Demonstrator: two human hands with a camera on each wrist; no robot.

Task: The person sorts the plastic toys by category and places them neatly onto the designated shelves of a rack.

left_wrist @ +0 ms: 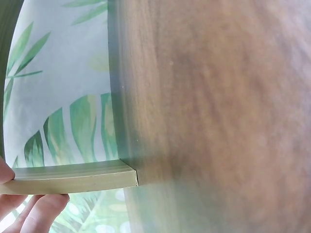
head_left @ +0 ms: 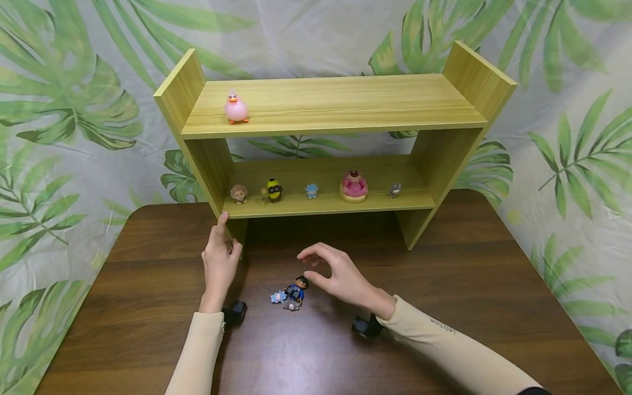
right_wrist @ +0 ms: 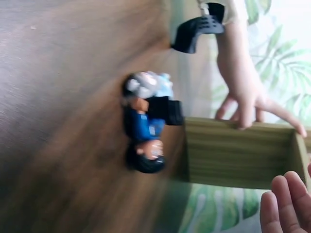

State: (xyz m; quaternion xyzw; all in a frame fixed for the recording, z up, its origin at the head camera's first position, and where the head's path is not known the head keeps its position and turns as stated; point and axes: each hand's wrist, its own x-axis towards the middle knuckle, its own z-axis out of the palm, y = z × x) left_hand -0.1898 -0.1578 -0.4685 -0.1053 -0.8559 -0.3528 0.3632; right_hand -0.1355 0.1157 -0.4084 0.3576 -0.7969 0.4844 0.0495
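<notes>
My left hand (head_left: 219, 266) grips the left side panel of a light wooden shelf (head_left: 340, 104). In the left wrist view its thumb and fingers (left_wrist: 46, 211) lie on opposite faces of the panel (left_wrist: 82, 182). Above the brown table hovers my right hand (head_left: 340, 274), thumb and fingers apart and nothing held. Just left of it is a figurine with black hair and blue clothes (head_left: 298, 291), blurred in the right wrist view. Beside that figurine are a light blue one (head_left: 278, 297) and a grey one (head_left: 291, 305), all close together.
A pink duck figure (head_left: 236, 108) stands on the top board. Along the middle board are a brown furry figure (head_left: 239, 193), a yellow-and-black one (head_left: 274, 190), a light blue one (head_left: 311, 191), a pink bear (head_left: 354, 186) and a small grey one (head_left: 394, 190). Leaf-patterned cloth hangs behind.
</notes>
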